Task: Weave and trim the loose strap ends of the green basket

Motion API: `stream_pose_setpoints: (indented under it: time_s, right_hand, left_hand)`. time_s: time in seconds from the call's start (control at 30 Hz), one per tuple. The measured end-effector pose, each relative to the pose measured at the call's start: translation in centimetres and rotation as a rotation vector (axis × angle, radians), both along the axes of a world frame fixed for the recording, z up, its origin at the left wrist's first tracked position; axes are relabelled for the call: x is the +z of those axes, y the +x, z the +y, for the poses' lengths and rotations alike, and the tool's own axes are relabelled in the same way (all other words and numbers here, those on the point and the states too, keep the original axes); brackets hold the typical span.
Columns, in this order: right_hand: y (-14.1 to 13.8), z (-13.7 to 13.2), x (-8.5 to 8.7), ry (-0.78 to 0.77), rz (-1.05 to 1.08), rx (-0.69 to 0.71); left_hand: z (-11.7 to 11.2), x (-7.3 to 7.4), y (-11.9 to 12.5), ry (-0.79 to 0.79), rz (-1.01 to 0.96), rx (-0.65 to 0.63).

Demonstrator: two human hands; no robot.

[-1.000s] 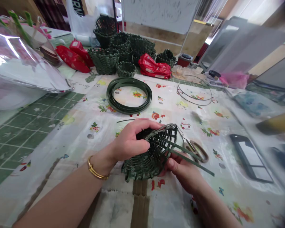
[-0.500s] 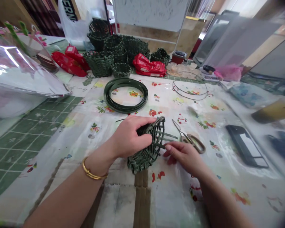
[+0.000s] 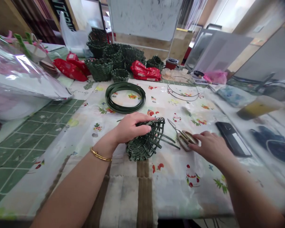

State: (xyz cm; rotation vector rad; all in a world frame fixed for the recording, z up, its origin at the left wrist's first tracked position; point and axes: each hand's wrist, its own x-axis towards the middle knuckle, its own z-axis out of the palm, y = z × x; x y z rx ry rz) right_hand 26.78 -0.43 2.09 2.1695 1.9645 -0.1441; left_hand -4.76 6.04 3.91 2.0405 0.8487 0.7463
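Observation:
My left hand grips the rim of a small dark green woven basket, which is tilted on its side over the cloth. Loose strips stick out from the basket's right side. My right hand is at the handles of a pair of scissors, thumb and fingers closed around the near loop. The scissors lie on the tablecloth, blades pointing away to the upper left. Beyond the basket rests a coil of flat green strip.
Several finished woven baskets stand at the back, beside red packets. A thin wire ring lies back right. A phone and a cup of yellowish liquid are on the right. Clear plastic wrapping bulges at the left.
My right hand has let go of the strip at the basket and moved right to the scissors' handles. My left hand still holds the basket. The view has shifted slightly.

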Motion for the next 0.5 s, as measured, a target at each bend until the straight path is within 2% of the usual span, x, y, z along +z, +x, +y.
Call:
stream_pose_setpoints:
  time_s: [0.13,0.23,0.3,0.37,0.43,0.5]
  right_hand:
    - [-0.4,2.3,-0.4,-0.123,0.129,0.018]
    - [0.5,2.9,-0.4,-0.177,0.229,0.010]
    - [1.5,2.0,-0.2,-0.202,0.308,0.018]
    - [2.4,0.0,0.1,-0.193,0.421,0.034]
    - [3.0,-2.4,0.4,-0.147,0.638,0.060]
    - [3.2,-4.6,0.5,-0.071,0.771,0.063]
  left_hand:
    - [-0.1,0.2,0.4,-0.020,0.014,0.035]
    - [0.0,0.8,1.5,0.018,0.137,0.021]
    - [0.7,1.3,2.4,-0.021,0.211,0.008]
    - [1.8,1.5,3.0,-0.175,0.202,0.000]
    - [3.0,1.5,3.3,-0.283,0.176,-0.016]
    - [3.8,1.5,3.5,-0.311,0.173,-0.034]
